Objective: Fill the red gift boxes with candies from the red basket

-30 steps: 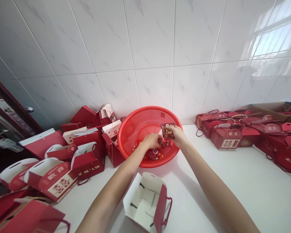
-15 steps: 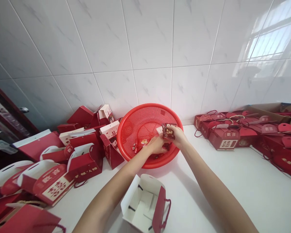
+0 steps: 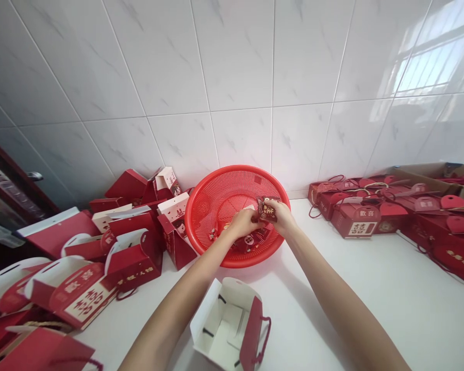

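Observation:
Over the red perforated basket (image 3: 201, 198), my right hand (image 3: 284, 217) grips dark red candy packets (image 3: 268, 210) with gold print. My left hand (image 3: 247, 223) is beside them, its fingers closed at the left edge of the packets; what it pinches is hard to make out. More red wrapped items (image 3: 251, 242) lie in the basket below my hands. Nearer to me, an open box (image 3: 232, 330) with a white inside and a dark red cord handle stands between my forearms.
Several open red and white boxes (image 3: 133, 255) crowd the left side. Closed red boxes (image 3: 355, 219) with cord handles fill the right side, in front of a brown carton (image 3: 413, 176). A tiled wall (image 3: 239, 67) rises behind the basket.
My left hand has risen from the wrapped items in the basket to the packets in my right hand, and its fingers have closed. My right hand has stayed nearly in place.

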A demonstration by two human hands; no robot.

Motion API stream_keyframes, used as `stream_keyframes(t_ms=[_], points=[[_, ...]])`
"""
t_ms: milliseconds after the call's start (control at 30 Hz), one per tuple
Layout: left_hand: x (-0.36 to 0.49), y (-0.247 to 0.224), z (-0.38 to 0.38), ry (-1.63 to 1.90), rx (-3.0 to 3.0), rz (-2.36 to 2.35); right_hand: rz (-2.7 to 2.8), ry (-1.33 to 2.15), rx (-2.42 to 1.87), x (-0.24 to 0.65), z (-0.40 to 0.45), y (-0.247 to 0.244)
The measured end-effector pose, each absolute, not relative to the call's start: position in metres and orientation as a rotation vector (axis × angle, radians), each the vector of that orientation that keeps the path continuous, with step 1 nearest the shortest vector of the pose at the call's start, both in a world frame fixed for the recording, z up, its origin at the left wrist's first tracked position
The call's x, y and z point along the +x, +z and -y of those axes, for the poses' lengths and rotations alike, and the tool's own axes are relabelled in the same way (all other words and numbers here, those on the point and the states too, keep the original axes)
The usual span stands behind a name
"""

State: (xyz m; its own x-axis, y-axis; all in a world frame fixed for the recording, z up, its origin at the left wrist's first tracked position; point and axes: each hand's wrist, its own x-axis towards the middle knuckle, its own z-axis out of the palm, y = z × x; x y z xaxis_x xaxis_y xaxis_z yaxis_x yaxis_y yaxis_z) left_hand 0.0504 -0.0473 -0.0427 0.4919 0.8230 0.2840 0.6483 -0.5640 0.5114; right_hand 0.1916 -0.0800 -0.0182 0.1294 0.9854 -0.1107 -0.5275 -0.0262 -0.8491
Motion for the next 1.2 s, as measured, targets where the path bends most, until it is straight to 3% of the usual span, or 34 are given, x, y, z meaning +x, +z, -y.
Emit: stream_keyframes(t_ms=[200, 333, 800, 1200], points=[[0.04, -0.032, 0.038, 1.206, 2.093, -1.329, 0.67, 1.37, -0.886, 0.193, 0.078, -0.022], [0.036, -0.027, 0.039, 1.347, 1.949, -1.192, 0.665, 1.4, -0.876, 0.195, 0.076, -0.023], [0.028, -0.028, 0.051, 1.39, 1.597, -0.917, 0.737, 1.524, -0.794, 0.19, 0.087, -0.013], [0.028, -0.032, 0.06, 1.44, 1.664, -0.884, 0.739, 1.493, -0.755, 0.192, 0.086, -0.015]])
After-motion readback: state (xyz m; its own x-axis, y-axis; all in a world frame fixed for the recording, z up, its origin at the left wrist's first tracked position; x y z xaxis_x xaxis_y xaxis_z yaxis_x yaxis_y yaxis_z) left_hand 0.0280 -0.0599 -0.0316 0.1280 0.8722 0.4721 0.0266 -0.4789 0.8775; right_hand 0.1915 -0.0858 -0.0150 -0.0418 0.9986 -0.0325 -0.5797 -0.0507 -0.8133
